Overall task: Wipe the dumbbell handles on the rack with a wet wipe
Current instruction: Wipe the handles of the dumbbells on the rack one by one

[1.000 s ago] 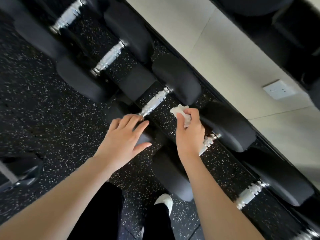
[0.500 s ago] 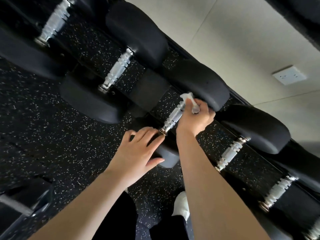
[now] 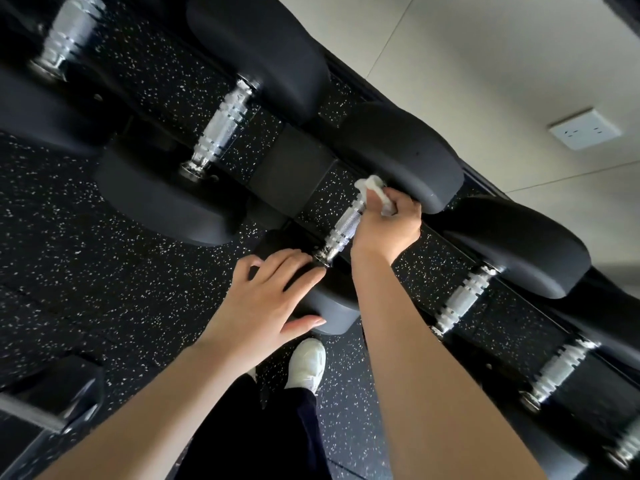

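Black dumbbells with knurled chrome handles lie in a diagonal row on the rack. My right hand grips a white wet wipe and presses it round the far end of the middle dumbbell's handle, close to its far black head. My left hand rests with straight fingers on the near head of the same dumbbell. Neighbouring chrome handles lie to the left and to the right.
A black post of the rack stands between the middle dumbbell and the one on its left. Speckled black rubber floor spreads to the left. A beige wall with a white socket is behind. My white shoe stands below the rack.
My right hand left the handle on the right and moved the wipe onto the middle dumbbell's handle, then slid toward its far head. My left hand stayed on the near head.
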A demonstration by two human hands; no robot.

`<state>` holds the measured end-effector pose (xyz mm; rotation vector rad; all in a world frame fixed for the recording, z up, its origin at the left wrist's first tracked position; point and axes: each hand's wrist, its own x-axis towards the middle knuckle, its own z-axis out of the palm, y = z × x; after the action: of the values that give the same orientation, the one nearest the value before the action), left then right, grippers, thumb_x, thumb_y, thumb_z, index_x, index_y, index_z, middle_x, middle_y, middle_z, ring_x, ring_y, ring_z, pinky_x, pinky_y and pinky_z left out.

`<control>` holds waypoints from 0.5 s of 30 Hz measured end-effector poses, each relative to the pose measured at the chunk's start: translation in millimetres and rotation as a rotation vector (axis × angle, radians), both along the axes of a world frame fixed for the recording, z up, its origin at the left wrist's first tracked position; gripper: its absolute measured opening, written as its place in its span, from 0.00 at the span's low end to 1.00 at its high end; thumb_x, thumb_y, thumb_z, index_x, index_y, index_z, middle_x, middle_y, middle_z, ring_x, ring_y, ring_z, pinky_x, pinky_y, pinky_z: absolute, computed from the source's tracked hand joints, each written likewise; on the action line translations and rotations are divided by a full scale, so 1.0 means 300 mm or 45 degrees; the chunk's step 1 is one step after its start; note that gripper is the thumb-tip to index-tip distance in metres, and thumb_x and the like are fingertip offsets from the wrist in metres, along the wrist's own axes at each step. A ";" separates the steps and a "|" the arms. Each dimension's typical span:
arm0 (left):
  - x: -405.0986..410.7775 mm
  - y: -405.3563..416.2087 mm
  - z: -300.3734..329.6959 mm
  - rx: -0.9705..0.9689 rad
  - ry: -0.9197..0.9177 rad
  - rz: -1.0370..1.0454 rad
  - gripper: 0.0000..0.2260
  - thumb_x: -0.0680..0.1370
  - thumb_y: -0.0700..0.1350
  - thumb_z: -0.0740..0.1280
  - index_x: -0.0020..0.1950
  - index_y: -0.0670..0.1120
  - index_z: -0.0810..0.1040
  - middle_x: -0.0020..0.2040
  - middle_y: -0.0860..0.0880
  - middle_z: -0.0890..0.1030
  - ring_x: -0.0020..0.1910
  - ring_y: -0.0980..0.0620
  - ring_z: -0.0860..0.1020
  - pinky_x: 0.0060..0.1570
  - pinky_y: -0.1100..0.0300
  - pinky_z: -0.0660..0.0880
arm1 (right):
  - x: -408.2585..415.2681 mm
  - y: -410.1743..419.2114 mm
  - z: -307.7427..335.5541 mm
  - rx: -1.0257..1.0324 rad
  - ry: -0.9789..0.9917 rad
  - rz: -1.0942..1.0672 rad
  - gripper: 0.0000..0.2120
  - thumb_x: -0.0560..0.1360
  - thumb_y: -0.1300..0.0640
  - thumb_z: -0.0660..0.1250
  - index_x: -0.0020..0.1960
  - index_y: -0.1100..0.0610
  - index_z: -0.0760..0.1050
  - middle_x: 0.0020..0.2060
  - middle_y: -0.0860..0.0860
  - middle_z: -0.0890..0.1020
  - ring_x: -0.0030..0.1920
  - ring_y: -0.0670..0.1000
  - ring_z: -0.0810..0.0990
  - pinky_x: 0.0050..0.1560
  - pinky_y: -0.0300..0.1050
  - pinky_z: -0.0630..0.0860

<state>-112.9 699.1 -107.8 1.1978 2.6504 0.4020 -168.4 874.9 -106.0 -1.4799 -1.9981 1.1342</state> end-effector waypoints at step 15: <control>0.011 0.003 0.014 0.031 -0.054 0.070 0.26 0.75 0.62 0.59 0.66 0.48 0.73 0.67 0.49 0.73 0.68 0.49 0.70 0.57 0.50 0.66 | 0.189 -0.054 -0.005 -0.071 -0.424 0.836 0.05 0.68 0.63 0.73 0.44 0.59 0.83 0.43 0.54 0.82 0.38 0.48 0.76 0.35 0.25 0.67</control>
<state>-109.6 699.9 -103.5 1.1128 2.6542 0.4655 -111.6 858.6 -107.4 -1.1084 -2.8326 1.2428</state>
